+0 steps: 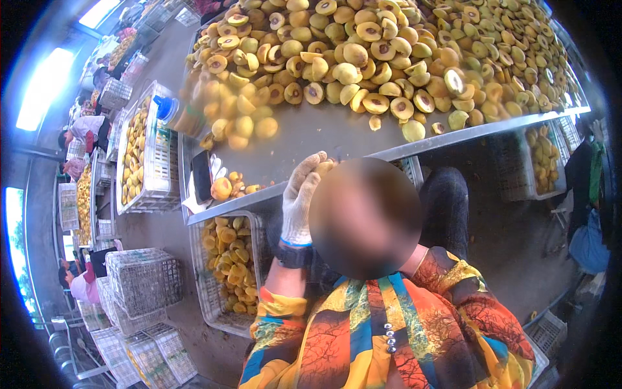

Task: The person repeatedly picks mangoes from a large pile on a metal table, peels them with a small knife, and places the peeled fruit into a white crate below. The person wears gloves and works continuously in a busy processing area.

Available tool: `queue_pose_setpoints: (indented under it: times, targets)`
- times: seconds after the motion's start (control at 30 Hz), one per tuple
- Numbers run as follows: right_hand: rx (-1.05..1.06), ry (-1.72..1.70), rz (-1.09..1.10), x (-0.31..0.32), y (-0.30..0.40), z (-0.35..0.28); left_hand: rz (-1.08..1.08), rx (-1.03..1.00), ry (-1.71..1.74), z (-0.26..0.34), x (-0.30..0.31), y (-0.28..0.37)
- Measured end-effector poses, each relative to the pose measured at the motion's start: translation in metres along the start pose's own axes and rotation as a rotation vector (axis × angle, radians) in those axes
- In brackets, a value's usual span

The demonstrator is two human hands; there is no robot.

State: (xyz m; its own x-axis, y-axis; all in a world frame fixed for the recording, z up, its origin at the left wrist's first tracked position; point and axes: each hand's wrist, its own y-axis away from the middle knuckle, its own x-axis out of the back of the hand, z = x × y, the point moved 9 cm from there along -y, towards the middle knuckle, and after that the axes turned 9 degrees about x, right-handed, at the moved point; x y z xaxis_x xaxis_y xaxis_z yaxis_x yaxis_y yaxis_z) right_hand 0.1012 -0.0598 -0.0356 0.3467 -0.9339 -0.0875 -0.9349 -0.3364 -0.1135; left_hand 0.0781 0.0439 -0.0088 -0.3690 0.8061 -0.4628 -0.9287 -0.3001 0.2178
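Note:
My left hand [299, 199], in a white knit glove with a dark watch at the wrist, is raised above the near edge of the metal table [311, 131]. Its fingers curl around a yellow fruit [324, 168], apparently a peach, partly covered by a round blurred patch. That same patch hides my right hand; only the forearm near its patterned sleeve shows. Beyond the hands lies a large heap of halved yellow peaches [354, 54], many with brown pit hollows facing up. A phone [201, 177] and a few fruit pieces [236, 185] rest at the table's left corner.
Below the table edge stands a white plastic crate [199, 277] of peach halves. Another filled crate [155, 194] is at the left, near a bottle with a blue cap [165, 108]. Stacked crates [143, 279] occupy the lower left. Several people work farther off at the left.

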Motion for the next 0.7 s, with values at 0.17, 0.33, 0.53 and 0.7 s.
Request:
queue_pose_setpoints:
  times: [0.17,0.33,0.53,0.7]
  targets:
    - [0.160,0.360,-0.073,0.016,0.009,-0.016,0.253,0.119,0.303,-0.029,0.027,0.003]
    - [0.141,0.620,-0.286,0.013,0.023,-0.012,0.273,0.109,0.216,-0.040,0.037,0.002]
    - [0.159,0.684,-0.313,0.011,0.030,-0.010,0.270,0.001,0.023,-0.036,0.023,0.006]
    - [0.088,0.714,-0.416,0.006,0.038,-0.005,0.314,-0.080,-0.181,-0.020,0.018,0.010]
